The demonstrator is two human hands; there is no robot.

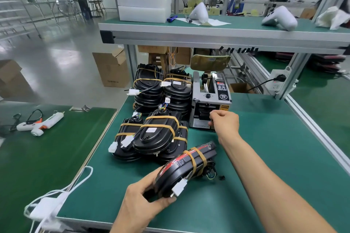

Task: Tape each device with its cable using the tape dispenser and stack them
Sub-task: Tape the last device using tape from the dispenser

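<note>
Device [186, 168], black, two tape bands round it and its cable, sat at 6 o'clock on the green bench, left hand [142, 197] gripping its near end, right hand [224, 122] pinching at tape dispenser [210, 100] outlet at 12, taped stacks [157, 119] at 10.

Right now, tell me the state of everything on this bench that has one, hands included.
Left hand: grips the device.
Device: tilted in hand, two tape bands on it, white connector hanging loose.
Right hand: at the dispenser's outlet, fingers curled; tape not discernible.
Tape dispenser: upright on the mat.
Taped devices: stacked in piles, banded with tape.
Wall plug: plugged in.
Glue gun: lying on its side.
</note>
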